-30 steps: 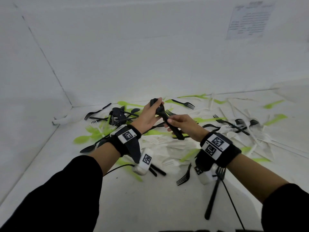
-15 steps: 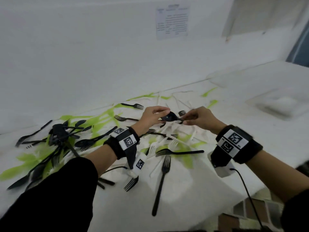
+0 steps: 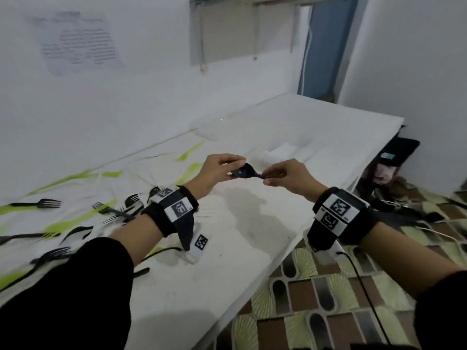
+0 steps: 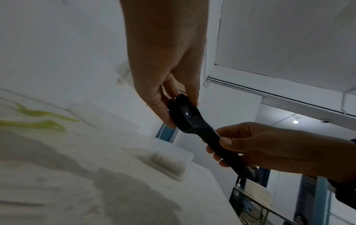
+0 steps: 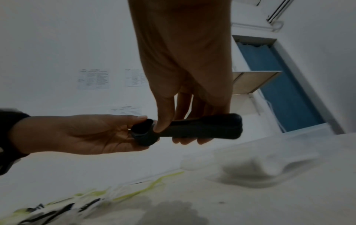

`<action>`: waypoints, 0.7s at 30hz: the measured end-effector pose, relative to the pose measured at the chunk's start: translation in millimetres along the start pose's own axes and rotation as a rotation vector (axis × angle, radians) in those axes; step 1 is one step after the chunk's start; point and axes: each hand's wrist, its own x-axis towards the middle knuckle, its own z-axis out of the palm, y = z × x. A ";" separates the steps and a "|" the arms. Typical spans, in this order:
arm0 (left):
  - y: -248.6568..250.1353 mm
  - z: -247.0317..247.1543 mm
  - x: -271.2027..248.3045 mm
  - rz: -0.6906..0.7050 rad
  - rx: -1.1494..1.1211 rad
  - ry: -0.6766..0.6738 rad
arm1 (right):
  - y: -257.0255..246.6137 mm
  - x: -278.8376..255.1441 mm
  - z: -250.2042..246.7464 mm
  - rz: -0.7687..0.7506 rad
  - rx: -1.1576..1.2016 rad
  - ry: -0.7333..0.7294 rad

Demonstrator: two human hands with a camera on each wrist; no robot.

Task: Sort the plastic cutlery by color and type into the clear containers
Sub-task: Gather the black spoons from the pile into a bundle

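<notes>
A black plastic spoon [image 3: 246, 171], thick as if a few are nested together, hangs in the air above the white table [image 3: 227, 261]. My left hand [image 3: 236, 169] pinches its bowl [image 4: 187, 115] between thumb and fingers. My right hand [image 3: 267, 177] grips the handle [image 5: 202, 127], thumb on top and fingers curled beneath. Just beyond the hands a clear container [image 3: 285, 150] holds white cutlery; it also shows in the right wrist view as a blurred container [image 5: 260, 170]. A second clear container [image 3: 219, 130] stands further back by the wall.
Black forks [image 3: 38, 204], green pieces [image 3: 65, 227] and white pieces lie scattered over the left of the table. The table's front edge runs diagonally at right above a patterned floor [image 3: 328, 299]. A dark bag [image 3: 394, 162] sits on the floor past the table's end.
Both hands have carried the black spoon to the right, away from the cutlery pile and close to the clear containers. The head view has swung right with them.
</notes>
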 end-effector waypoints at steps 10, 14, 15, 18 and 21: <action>10.3 101.0 91.8 -0.005 0.014 -0.159 | 81.9 28.5 -88.2 0.094 -0.034 0.063; 13.7 126.6 133.6 -0.003 0.020 -0.192 | 106.9 54.2 -113.8 0.100 -0.027 0.086; 14.3 132.1 145.0 -0.002 0.019 -0.202 | 113.1 61.8 -121.1 0.103 -0.024 0.087; 18.1 145.9 177.9 -0.014 0.011 -0.219 | 126.8 85.1 -144.6 0.109 -0.002 0.061; 20.0 155.9 206.7 -0.038 -0.013 -0.195 | 135.8 114.6 -164.5 0.091 -0.032 -0.008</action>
